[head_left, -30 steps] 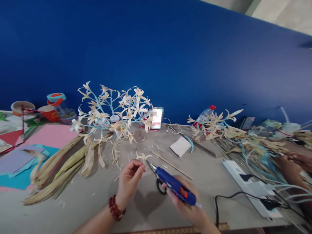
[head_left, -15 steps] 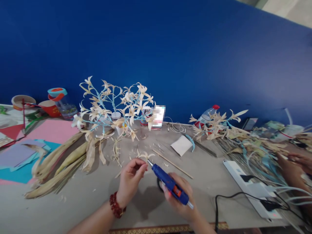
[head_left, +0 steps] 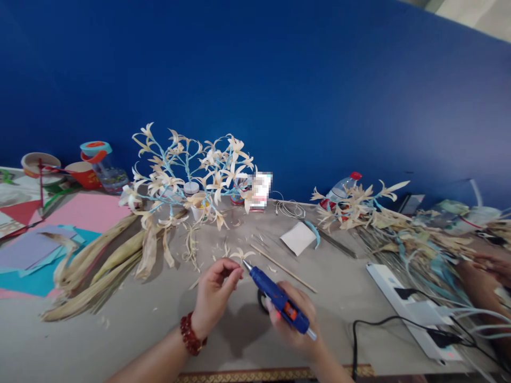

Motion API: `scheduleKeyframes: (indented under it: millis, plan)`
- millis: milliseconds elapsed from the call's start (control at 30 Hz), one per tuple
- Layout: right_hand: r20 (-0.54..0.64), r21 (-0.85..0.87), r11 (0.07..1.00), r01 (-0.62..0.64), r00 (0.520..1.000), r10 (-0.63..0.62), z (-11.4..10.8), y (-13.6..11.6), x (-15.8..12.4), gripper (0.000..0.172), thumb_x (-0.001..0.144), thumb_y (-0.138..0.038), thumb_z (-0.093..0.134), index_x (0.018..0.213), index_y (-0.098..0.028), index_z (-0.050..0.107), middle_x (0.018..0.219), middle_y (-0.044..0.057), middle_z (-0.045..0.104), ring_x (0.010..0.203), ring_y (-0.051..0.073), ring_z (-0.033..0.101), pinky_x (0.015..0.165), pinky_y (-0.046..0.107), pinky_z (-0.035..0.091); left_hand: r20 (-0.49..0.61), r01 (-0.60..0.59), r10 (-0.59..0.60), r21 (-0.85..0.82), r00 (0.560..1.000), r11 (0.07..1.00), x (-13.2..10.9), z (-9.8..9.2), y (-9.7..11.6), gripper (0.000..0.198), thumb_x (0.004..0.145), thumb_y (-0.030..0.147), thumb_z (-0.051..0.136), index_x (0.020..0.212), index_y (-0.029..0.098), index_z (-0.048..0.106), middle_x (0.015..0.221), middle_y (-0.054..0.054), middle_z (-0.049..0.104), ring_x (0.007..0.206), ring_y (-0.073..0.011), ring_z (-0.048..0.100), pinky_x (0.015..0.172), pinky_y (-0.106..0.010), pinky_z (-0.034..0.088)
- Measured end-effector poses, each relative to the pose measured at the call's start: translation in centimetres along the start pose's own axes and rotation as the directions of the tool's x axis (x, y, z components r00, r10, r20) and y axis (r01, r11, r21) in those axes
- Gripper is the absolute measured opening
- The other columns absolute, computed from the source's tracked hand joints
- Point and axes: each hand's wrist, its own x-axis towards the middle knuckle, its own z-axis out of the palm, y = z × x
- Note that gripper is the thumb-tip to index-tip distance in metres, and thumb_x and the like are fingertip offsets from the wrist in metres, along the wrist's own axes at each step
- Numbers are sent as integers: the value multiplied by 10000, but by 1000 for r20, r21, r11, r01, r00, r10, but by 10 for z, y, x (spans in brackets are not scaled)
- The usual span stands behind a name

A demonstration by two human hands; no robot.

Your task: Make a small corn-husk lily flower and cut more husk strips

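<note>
My right hand [head_left: 297, 319] is wrapped round a blue glue gun [head_left: 275, 295], its metal nozzle pointing up and left. The nozzle tip is close to the fingertips of my left hand [head_left: 217, 290]. Thumb and fingers of that hand are pinched together, and whatever they may hold is hidden. Just past the fingertips and nozzle shows a small pale husk flower [head_left: 240, 254]; whether the hand touches it I cannot tell. A thin wooden stick [head_left: 283, 268] lies on the table beyond the gun. A dark ring-shaped thing [head_left: 262, 301] is partly hidden behind the gun.
Husk flowers on blue stems [head_left: 187, 170] stand at the back. Dried husks [head_left: 107, 271] and coloured paper [head_left: 88, 213] lie left. On the right are a white power strip [head_left: 411, 314] with cables, another flower bunch [head_left: 355, 202], and another person's hand [head_left: 487, 266].
Both my hands and the glue gun keep almost the same pose. The view has shifted very slightly. At the right edge, the other person's hand has moved a little.
</note>
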Motion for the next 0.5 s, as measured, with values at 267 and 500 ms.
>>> scheduleKeyframes:
  millis: [267, 500]
  plan:
    - [-26, -37, 997, 70, 997, -71, 0, -1, 3, 137, 827, -265, 557, 955, -219, 544, 763, 30, 656, 650, 194, 637, 605, 286, 497, 13, -2, 2, 17, 1000, 1000, 0, -1, -1, 139, 836, 290, 626, 775, 165, 622, 677, 2, 603, 560, -91, 476, 524, -198, 399]
    - [-31, -74, 994, 74, 997, -77, 0, -5, 6, 141, 831, -241, 556, 967, -218, 527, 764, 21, 650, 651, 188, 643, 611, 285, 506, 12, -3, 3, 18, 1000, 1000, 0, -1, -2, 143, 835, 287, 625, 771, 159, 623, 672, 1, 601, 555, -91, 478, 520, -200, 402]
